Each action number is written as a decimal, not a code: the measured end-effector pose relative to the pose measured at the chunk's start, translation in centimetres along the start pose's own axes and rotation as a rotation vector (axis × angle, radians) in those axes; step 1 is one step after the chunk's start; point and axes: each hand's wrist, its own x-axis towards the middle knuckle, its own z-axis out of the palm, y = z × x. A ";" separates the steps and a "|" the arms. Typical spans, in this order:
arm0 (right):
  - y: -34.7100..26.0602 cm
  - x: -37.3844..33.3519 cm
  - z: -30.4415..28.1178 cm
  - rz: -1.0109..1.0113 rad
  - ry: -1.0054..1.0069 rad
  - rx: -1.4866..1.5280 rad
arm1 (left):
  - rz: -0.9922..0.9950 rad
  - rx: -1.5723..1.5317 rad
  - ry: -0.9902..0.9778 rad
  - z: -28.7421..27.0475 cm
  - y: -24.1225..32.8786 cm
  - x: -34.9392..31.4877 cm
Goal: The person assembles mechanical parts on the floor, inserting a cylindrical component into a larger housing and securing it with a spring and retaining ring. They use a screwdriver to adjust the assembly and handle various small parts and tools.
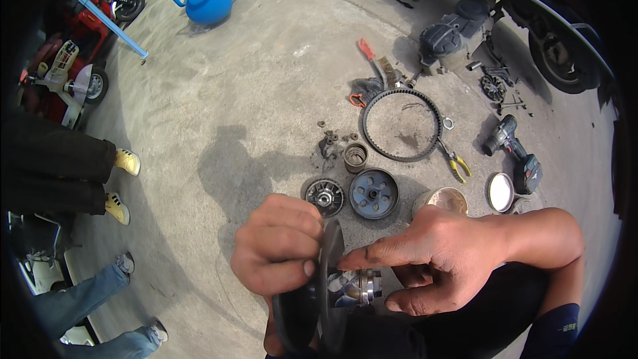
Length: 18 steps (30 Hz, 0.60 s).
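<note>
My left hand (282, 246) is closed on a grey metal pulley (330, 252), held edge-on with its disc upright. A shiny hub (359, 288) sticks out from the disc toward the right. My right hand (442, 262) reaches in from that side, its index fingertip touching the pulley where hub and disc meet. Its thumb stands apart from the bent fingers, near the hub's end. Just beyond my hands lie a finned pulley half (325, 197) and a round clutch bell (374, 194). An open tub (444, 201) with brownish contents is partly behind my right hand.
Farther out are a toothed drive belt (403, 125), a spring (355, 157), pliers (457, 165), a cordless drill (515, 153), a white lid (500, 191) and a wire brush (375, 60). A blue compressor (209, 0) stands at the back. Two people's feet (126, 161) show at left.
</note>
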 end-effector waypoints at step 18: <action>0.3 0.2 0.9 -0.109 -0.089 -0.115 | 0.006 -0.028 0.015 0.1 -0.6 -0.7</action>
